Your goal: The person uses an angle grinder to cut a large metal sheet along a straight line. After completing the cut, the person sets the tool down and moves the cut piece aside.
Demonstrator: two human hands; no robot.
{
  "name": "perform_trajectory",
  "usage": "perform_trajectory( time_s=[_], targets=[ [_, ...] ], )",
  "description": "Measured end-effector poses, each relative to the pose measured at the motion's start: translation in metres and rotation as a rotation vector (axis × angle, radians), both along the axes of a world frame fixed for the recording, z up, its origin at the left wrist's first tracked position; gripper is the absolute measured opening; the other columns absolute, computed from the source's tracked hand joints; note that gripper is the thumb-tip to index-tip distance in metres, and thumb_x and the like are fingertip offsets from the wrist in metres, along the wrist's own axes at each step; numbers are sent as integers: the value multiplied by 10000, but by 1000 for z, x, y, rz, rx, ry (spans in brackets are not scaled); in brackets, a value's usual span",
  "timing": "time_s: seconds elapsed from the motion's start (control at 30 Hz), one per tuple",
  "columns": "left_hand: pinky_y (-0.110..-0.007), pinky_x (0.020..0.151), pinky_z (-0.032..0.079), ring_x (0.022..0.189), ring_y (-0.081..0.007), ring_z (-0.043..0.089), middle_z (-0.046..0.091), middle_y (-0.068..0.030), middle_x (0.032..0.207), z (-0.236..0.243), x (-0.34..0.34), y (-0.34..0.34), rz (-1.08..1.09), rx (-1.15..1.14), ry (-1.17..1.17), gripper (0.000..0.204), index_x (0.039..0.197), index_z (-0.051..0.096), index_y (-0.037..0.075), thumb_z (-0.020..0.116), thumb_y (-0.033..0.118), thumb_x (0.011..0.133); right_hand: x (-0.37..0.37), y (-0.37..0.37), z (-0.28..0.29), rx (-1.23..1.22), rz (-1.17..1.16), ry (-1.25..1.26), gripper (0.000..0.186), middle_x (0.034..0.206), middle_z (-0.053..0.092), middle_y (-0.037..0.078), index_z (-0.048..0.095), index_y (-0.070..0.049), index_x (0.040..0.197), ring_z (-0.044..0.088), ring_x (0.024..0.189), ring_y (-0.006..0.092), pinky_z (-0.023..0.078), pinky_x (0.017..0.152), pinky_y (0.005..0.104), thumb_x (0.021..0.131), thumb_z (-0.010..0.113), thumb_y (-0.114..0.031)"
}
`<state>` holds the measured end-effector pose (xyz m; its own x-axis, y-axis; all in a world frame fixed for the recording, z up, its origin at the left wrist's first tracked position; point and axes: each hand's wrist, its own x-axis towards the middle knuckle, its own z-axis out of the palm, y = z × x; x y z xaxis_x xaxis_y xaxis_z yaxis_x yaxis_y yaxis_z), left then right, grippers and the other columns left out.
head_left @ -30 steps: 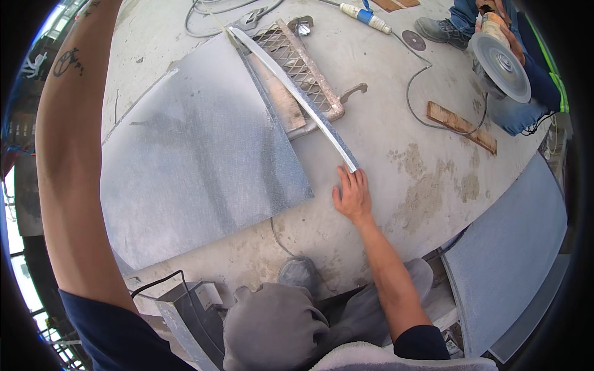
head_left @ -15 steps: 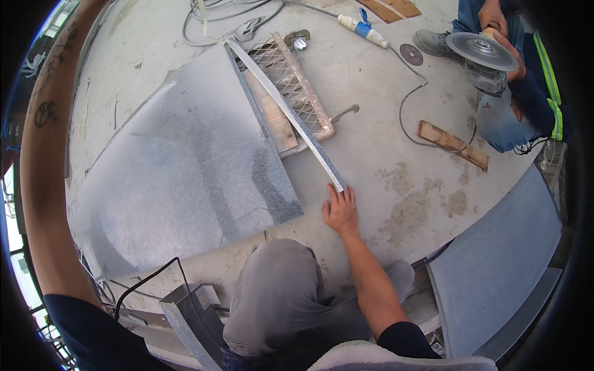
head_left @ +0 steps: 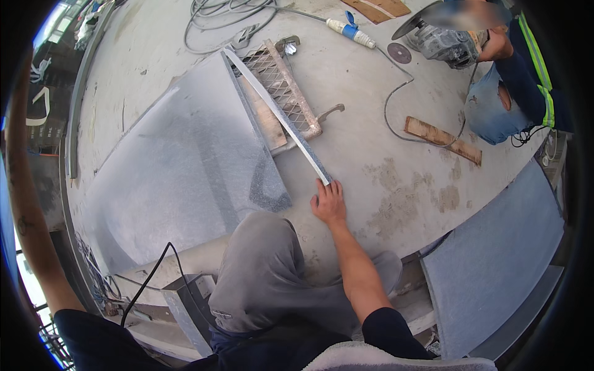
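Observation:
My right hand (head_left: pixel 329 203) grips the near end of a long, narrow metal strip (head_left: pixel 284 117), its fingers closed over the tip. The strip slants away to the far left, over a rusty mesh-filled metal frame (head_left: pixel 278 80) and a piece of board (head_left: pixel 267 117). Left of it lies a large grey metal sheet (head_left: pixel 185 148), whose right edge runs beside the strip. My left arm (head_left: pixel 34 222) is raised along the left rim of the view; its hand is out of sight.
At the far right a co-worker (head_left: pixel 495 111) holds an angle grinder (head_left: pixel 442 46). A cable with a blue-and-white connector (head_left: pixel 349 32), a loose disc (head_left: pixel 399 53) and a wooden plank (head_left: pixel 442 141) lie on the floor. Another grey sheet (head_left: pixel 495 260) rests at the right.
The view has shifted slightly. The co-worker's grinder has turned and moved left, its disc now tilted. My left arm has swung farther left; my right hand stays at the strip's end.

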<state>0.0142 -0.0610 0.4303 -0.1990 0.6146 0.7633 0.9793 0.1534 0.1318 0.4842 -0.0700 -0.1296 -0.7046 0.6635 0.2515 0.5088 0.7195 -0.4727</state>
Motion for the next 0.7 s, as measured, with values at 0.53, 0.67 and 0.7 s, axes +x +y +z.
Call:
perform_trajectory(
  time_s=[0.53,0.67,0.7],
  targets=[
    [-450,940,508,1076,-385,642,669,-215,1165,-212,359,-414,-1,-1941,-829,409,1228,627,70,638,240,856,300,-153,104,-1129,-684,-372,390,1074,700,214,670,15,1102,653,1050,383,500,902,461,839,659,-273],
    [-463,889,553,1096,-342,655,672,-184,1163,-174,371,-398,3,-1630,-1076,496,1371,509,79,569,333,949,388,-255,198,-1681,-961,-361,469,1062,698,125,681,-10,1154,656,975,258,486,887,399,882,633,-389],
    [-477,865,569,1098,-340,653,648,-186,1221,-170,376,-384,-42,-1646,-1191,529,1402,487,85,507,398,977,392,-281,228,-1852,-1051,-232,469,1068,687,103,672,-30,1188,649,956,226,480,883,392,898,620,-395]
  ],
)
